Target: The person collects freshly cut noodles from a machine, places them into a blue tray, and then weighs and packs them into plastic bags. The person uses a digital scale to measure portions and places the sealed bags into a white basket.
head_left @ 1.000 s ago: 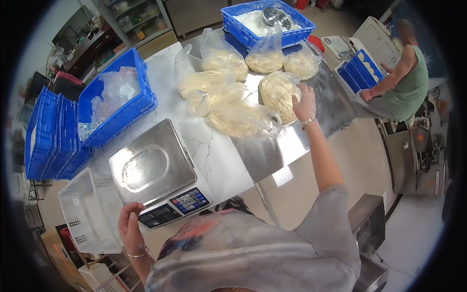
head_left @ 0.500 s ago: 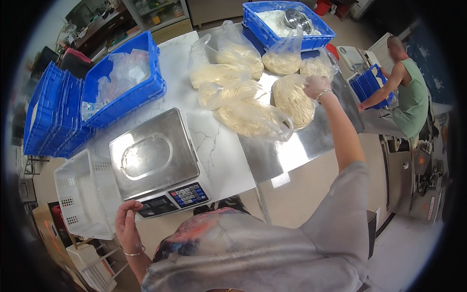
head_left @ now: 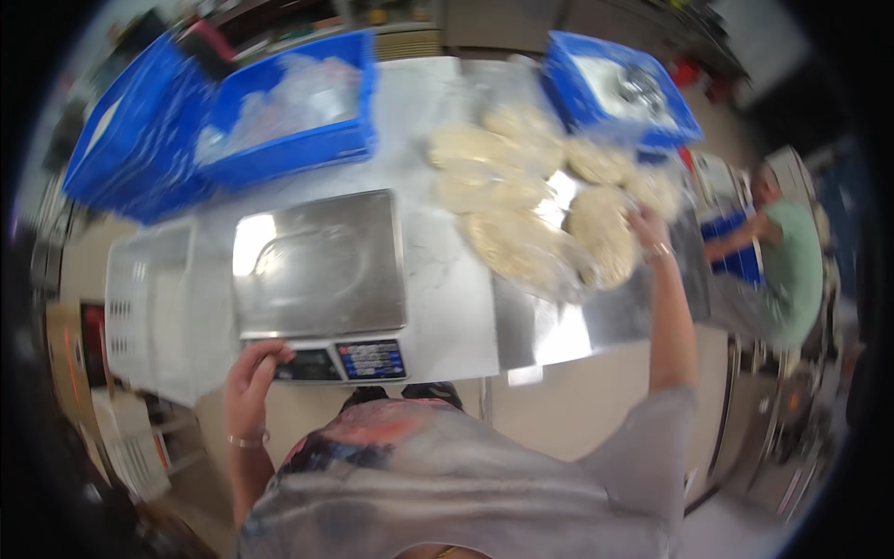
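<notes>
My right hand (head_left: 646, 227) is closed on the right end of a see-through plastic bag of pale noodles (head_left: 601, 235), which rests on the metal part of the table. Several similar bags of noodles (head_left: 512, 244) lie close together to its left and behind it. Loosely curled and holding nothing I can see, my left hand (head_left: 253, 371) is at the near left corner of a weighing scale (head_left: 321, 265). The scale has a bare steel pan and a keypad at its front. Motion blurs both hands somewhat.
A blue crate of white powder with a metal bowl (head_left: 694, 130) stands at the back right. Another blue crate (head_left: 279, 168) holds plastic bags, beside stacked blue crates (head_left: 140, 140). A white basket (head_left: 149, 307) sits left of the scale. A person in green (head_left: 796, 270) works at right.
The view has turned, so the table and its things sit differently in the picture. My right hand stays at the same noodle bag, and my left hand stays by the scale's near corner.
</notes>
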